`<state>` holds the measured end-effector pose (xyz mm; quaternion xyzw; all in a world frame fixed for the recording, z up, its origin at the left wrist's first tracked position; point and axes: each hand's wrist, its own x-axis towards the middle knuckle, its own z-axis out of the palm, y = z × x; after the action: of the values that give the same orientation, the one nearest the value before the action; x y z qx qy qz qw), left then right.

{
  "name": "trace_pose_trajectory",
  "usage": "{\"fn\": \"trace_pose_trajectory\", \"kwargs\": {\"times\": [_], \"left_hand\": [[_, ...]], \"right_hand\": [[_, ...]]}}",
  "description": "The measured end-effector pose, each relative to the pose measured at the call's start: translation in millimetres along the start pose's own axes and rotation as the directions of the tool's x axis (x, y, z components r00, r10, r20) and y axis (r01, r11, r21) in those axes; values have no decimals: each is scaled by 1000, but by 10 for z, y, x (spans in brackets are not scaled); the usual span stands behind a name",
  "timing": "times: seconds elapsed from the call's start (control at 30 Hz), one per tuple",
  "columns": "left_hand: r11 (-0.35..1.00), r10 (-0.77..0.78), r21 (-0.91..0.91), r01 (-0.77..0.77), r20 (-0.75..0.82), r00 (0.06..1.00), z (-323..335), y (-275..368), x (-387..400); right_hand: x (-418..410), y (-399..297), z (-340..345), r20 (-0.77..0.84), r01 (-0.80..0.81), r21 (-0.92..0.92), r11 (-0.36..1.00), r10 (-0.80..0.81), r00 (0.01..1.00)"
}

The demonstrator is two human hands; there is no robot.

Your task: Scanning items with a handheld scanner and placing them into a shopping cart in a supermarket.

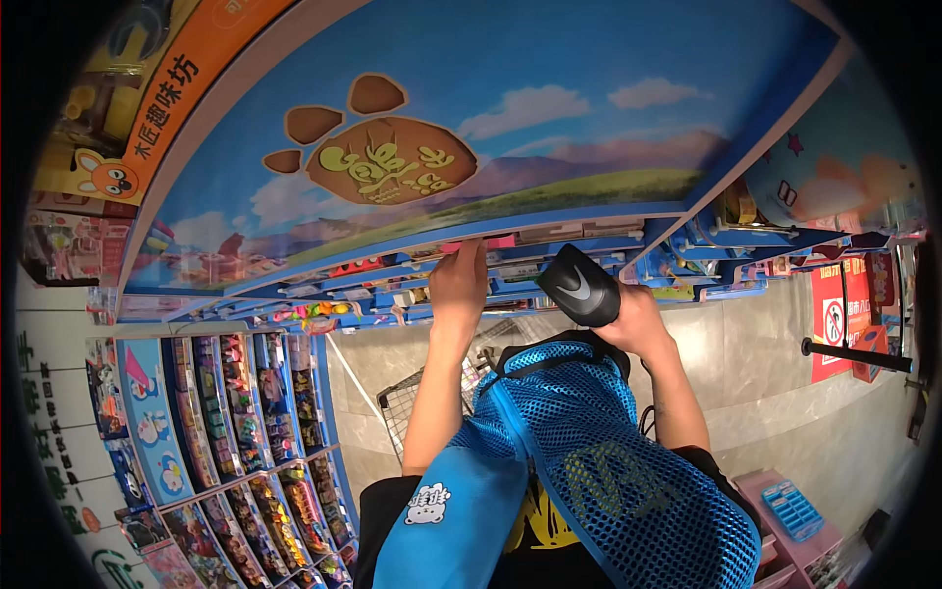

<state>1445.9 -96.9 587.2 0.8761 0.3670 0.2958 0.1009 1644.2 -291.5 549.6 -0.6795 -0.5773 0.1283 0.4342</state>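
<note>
My right hand [634,316] is closed around a black handheld barcode scanner [581,287], its head pointing towards the shelf unit. My left hand [460,283] reaches into the blue shelf unit just below its picture panel [574,154]. The fingertips meet a pink item [502,241] at the shelf's front, and whether they grip it is hidden. Boxed goods [570,230] lie to the right of that item, with price tags [519,271] along the shelf edge below. I wear a blue mesh vest [537,412] over a black shirt.
A wire shopping cart [401,401] stands on the tiled floor beneath my left arm. Shelves of packaged toys [254,412] rise at the left. To the right are a black barrier bar [857,355], a red sign [831,324] and a pink stand [791,493] holding a blue tray [792,509].
</note>
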Motion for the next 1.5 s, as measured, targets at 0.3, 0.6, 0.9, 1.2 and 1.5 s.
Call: {"fn": "trace_pose_trajectory", "kwargs": {"times": [0.3, 0.6, 0.9, 1.2, 1.5], "left_hand": [[994, -96, 55, 90, 122, 988, 28, 31, 34], [955, 122, 273, -114, -12, 992, 168, -161, 285], [964, 62, 260, -56, -15, 998, 318, -202, 295], [974, 40, 226, -29, -46, 998, 213, -295, 315], [968, 28, 249, -29, 6, 1000, 304, -243, 234]], "right_hand": [[47, 69, -9, 73, -24, -29, 999, 26, 997], [22, 16, -76, 173, 51, -3, 999, -50, 984], [-8, 57, -201, 298, 49, 14, 999, -51, 953], [51, 161, -339, 319, 75, 69, 995, -94, 943], [155, 366, -398, 440, 25, 10, 1000, -27, 897]]}}
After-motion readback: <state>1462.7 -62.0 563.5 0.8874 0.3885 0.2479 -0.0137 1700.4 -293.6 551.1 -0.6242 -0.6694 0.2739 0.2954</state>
